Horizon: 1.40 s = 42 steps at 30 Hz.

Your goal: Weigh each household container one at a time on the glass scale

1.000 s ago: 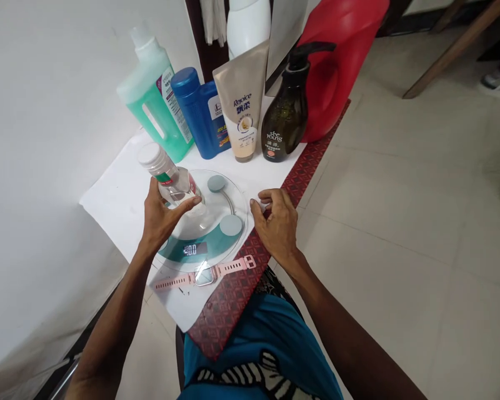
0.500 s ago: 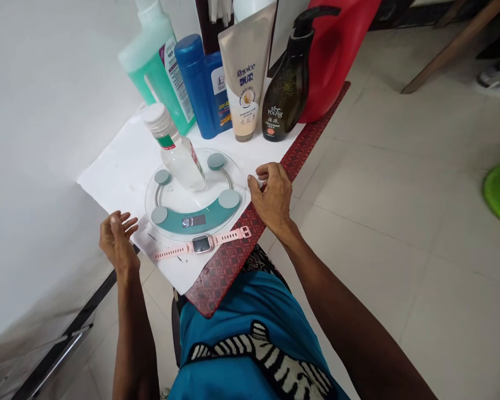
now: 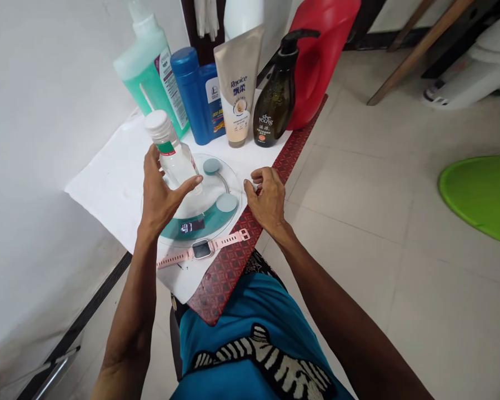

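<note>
A clear bottle with a white cap (image 3: pixel 179 166) stands upright on a round glass weighing scale (image 3: pixel 210 222) with teal trim. My left hand (image 3: pixel 160 191) is around the bottle's near left side, thumb and fingers spread apart; whether it touches the bottle is hard to tell. My right hand (image 3: pixel 269 197) rests at the table's right edge beside the scale, fingers loosely curled with a gap to the thumb, holding nothing that I can see. In front of the scale lies a pink-strapped smartwatch (image 3: pixel 202 249), stretched out flat.
Behind the scale stand a green liquid bottle (image 3: pixel 166 83), blue bottles (image 3: pixel 191 100), a beige Rejoice tube (image 3: pixel 237 89), a dark pump bottle (image 3: pixel 275 100) and a red jug (image 3: pixel 316 66). A wall is at left. A green stool (image 3: pixel 483 194) sits on the floor at right.
My left hand has moved right and up from beside the table to around the bottle. My right hand has stayed by the table edge. The view has shifted slightly.
</note>
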### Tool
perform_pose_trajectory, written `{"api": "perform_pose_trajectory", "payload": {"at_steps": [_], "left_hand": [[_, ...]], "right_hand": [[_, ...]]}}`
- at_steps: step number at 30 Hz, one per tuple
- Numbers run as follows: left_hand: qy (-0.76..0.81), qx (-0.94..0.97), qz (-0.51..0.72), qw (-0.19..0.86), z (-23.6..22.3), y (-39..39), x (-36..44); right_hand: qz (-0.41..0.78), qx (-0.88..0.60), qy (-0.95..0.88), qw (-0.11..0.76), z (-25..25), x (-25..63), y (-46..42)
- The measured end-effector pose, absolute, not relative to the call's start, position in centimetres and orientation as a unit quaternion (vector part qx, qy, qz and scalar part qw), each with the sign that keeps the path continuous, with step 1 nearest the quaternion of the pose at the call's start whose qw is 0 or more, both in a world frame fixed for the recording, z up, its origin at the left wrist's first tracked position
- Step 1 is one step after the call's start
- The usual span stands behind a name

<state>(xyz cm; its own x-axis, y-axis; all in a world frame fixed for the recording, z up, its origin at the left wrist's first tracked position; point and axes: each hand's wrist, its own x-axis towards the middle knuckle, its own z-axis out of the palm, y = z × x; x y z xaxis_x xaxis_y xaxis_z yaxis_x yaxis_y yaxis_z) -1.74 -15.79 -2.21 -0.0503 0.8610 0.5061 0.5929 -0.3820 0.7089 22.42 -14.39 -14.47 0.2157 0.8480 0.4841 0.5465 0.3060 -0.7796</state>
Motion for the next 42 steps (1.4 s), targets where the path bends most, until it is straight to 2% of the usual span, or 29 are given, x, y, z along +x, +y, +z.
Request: {"api": "perform_pose_trajectory", "payload": {"at_steps": [4, 8, 15, 23, 30, 36, 42], "left_hand": [[0.544, 0.674, 0.472, 0.161, -2.2, -13.9, -1.6], [0.547, 0.659, 0.500, 0.132, -1.0, -13.1, -1.3], [0.444, 0.719, 0.525, 0.103, 2.1, -6.7, 1.1], [0.474, 0.719, 0.503, 0.074, -3.4, -0.2, 3.9], [0.505, 0.712, 0.484, 0.071, -5.8, 3.0, 4.7], [0.522, 0.738, 0.420, 0.084, -6.1, 2.4, 5.0], [0.567, 0.701, 0.432, 0.006, -2.2, -1.6, 1.3]], "right_hand": [[0.146, -0.572, -0.603, 0.536, -14.2, 22.4, -14.5], [0.152, -0.566, -0.598, 0.547, -14.1, 22.5, -14.5], [0.159, -0.558, -0.591, 0.560, -14.2, 22.6, -14.5], [0.161, -0.559, -0.581, 0.570, -14.2, 22.6, -14.6], [0.163, -0.566, -0.579, 0.564, -14.0, 22.7, -14.8], [0.142, -0.568, -0.585, 0.560, -14.0, 22.7, -14.9], [0.116, -0.572, -0.596, 0.551, -14.0, 22.9, -14.9]]}}
